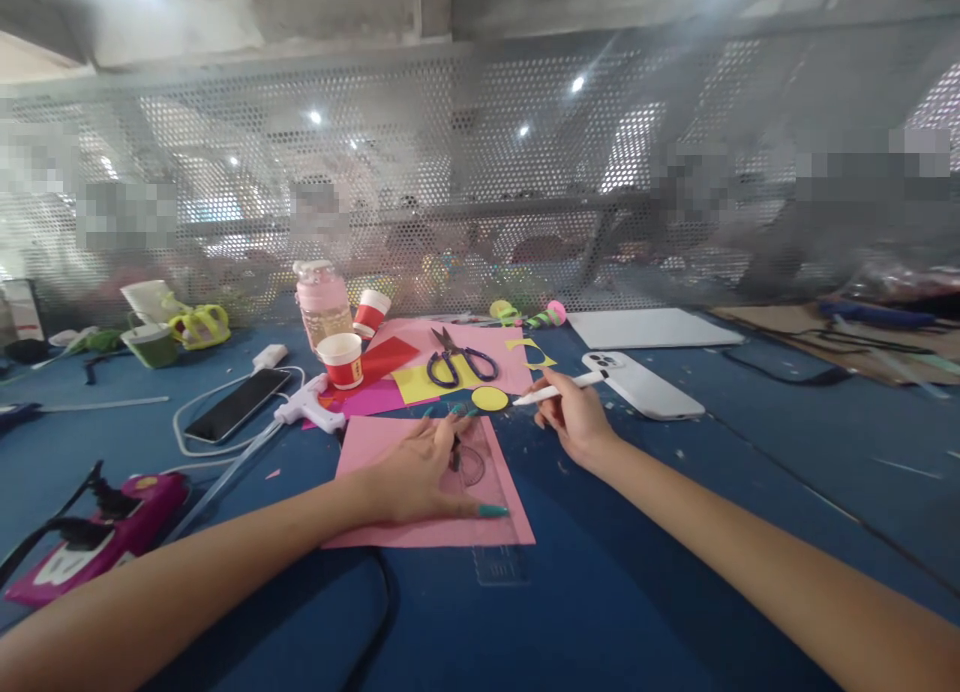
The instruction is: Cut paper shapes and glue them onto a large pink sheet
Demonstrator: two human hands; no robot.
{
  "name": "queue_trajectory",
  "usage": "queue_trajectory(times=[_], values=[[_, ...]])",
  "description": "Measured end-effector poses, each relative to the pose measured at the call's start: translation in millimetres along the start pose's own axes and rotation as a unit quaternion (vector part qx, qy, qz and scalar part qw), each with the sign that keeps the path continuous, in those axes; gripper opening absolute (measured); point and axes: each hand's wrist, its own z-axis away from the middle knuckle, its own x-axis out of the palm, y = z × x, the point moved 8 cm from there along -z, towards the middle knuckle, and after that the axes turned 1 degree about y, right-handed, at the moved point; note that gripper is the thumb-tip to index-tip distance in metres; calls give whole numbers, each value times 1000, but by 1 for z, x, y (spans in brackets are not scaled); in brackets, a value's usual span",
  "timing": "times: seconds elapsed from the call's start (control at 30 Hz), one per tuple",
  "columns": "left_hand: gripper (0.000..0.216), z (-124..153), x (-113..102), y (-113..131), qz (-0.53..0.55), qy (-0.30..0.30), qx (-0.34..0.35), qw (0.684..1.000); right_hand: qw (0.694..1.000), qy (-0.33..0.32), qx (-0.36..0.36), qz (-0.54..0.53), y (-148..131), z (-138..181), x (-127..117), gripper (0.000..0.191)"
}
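Observation:
My left hand (420, 477) lies with fingers spread on a sheet of pink paper (367, 452), pressing a clear plastic template (501, 566) against it. Part of the template sticks out past the paper's near edge, and a circle shows near my thumb. To the right, my right hand (574, 419) is closed around a white pen (559, 386), its tip pointing left. Close to that tip rests a yellow paper circle (490, 399). Scissors (459, 360) with dark blue handles lie beyond, partly open, on yellow and pink paper.
A white phone (649, 387) lies right of my right hand. At left are a hot glue gun (311, 406), a black phone (238, 404) with a cable, and a purple power strip (105, 537). Paper cups (341, 360) and a pink bottle (324, 307) stand behind, before a perforated metal screen (465, 172).

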Motion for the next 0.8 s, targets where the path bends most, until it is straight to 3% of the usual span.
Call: queue_trajectory(times=[0.23,0.8], values=[[103,-1,2,-1,-4,12,26,1000,1000,-4,-3,-3,2,-1,1,35],[101,0,-1,3,-16,3,16,1000,1000,18,6,-2,0,3,1,38]])
